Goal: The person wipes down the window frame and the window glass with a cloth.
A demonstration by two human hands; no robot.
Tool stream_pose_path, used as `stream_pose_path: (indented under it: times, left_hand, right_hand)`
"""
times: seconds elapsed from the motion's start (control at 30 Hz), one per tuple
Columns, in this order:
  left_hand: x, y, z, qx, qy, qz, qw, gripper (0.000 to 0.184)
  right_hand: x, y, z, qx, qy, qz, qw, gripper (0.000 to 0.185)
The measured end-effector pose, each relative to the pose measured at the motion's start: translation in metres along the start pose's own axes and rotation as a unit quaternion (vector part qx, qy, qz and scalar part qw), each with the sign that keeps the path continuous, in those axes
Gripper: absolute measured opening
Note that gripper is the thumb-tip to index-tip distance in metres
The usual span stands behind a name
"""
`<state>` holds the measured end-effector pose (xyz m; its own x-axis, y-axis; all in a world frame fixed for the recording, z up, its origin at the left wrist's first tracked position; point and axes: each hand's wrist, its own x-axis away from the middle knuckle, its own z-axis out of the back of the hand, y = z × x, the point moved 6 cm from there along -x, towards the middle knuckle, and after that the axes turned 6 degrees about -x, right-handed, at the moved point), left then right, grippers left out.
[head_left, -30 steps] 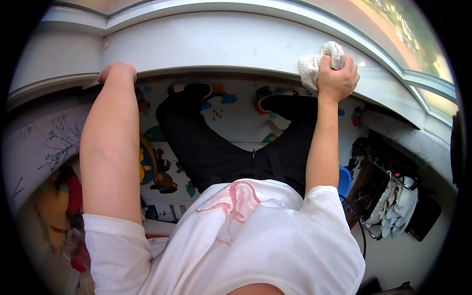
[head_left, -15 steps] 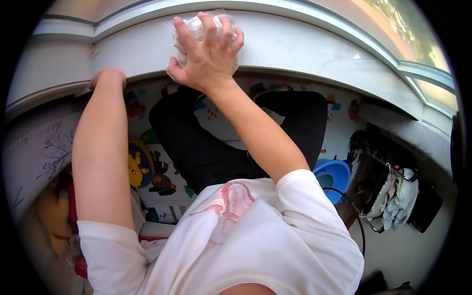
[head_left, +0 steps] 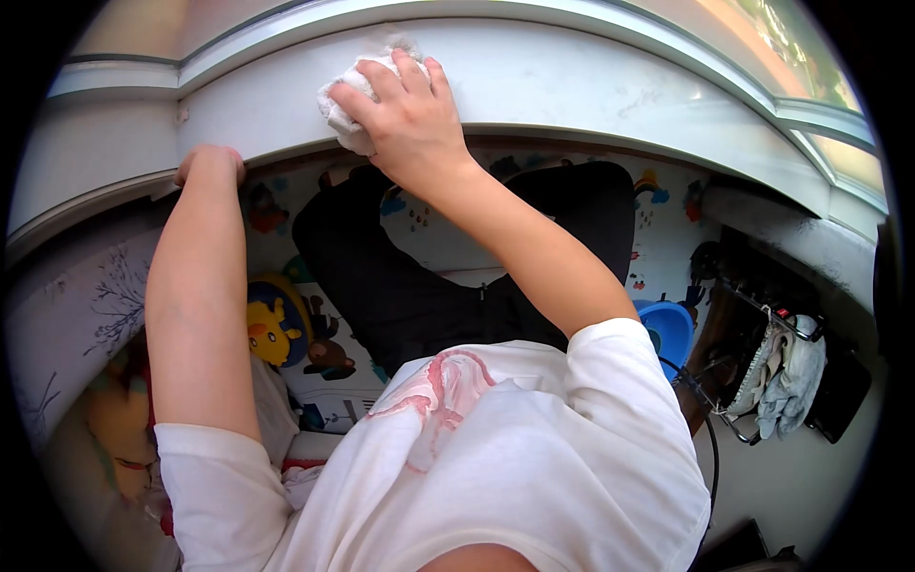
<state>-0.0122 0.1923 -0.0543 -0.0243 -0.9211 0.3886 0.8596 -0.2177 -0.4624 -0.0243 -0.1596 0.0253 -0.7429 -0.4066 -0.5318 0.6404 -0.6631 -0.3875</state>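
Note:
A crumpled white cloth (head_left: 345, 126) lies on the white windowsill (head_left: 572, 86), bunched beneath my right hand (head_left: 410, 119). The fingers of that hand curl over the cloth and press it against the sill. Farther left, my left hand (head_left: 210, 164) rests at the sill's front edge. Its fingers are bent over or under that edge and mostly hidden. Grey smudges show on the sill just behind the cloth and farther right.
Window frames (head_left: 457, 11) border the sill at the back. Below it lies a patterned play mat (head_left: 419, 224) under my crossed legs. At right are a blue basin (head_left: 670, 329) and a rack (head_left: 743, 419) with grey cloths; a yellow toy (head_left: 270, 334) is at left.
My right hand has shifted slightly left and turned, dragging the cloth with it, and its fingers are closer together. My left hand stays at the edge.

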Motion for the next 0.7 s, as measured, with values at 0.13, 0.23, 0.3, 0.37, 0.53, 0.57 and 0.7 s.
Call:
stream_pose_path:
  times: [0.13,0.23,0.3,0.37,0.53,0.57,0.7]
  left_hand:
    - [0.007,-0.011,-0.006,0.311,-0.027,0.088,0.946,0.041]
    - [0.019,-0.016,-0.011,0.553,-0.038,0.152,0.818,0.042]
    - [0.028,-0.02,-0.012,0.645,-0.037,0.176,0.743,0.042]
    - [0.027,-0.024,-0.01,0.653,-0.038,0.184,0.733,0.042]
    - [0.026,-0.023,-0.009,0.69,-0.041,0.199,0.695,0.041]
    - [0.026,-0.022,-0.01,0.696,-0.042,0.202,0.688,0.04]
    - [0.035,-0.021,-0.013,0.71,-0.051,0.2,0.673,0.04]
  right_hand:
    - [0.013,0.023,0.039,-0.005,-0.016,-0.04,0.999,0.055]
    - [0.026,0.054,0.071,-0.013,-0.03,-0.105,0.994,0.051]
    - [0.035,0.076,0.097,0.015,-0.037,-0.139,0.989,0.051]
    - [0.047,0.102,0.123,0.051,-0.058,-0.208,0.975,0.053]
    - [0.081,0.172,0.188,0.114,-0.084,-0.411,0.901,0.064]
    - [0.084,0.179,0.199,0.13,-0.085,-0.448,0.881,0.065]
    - [0.078,0.184,0.2,0.154,-0.154,-0.464,0.859,0.073]
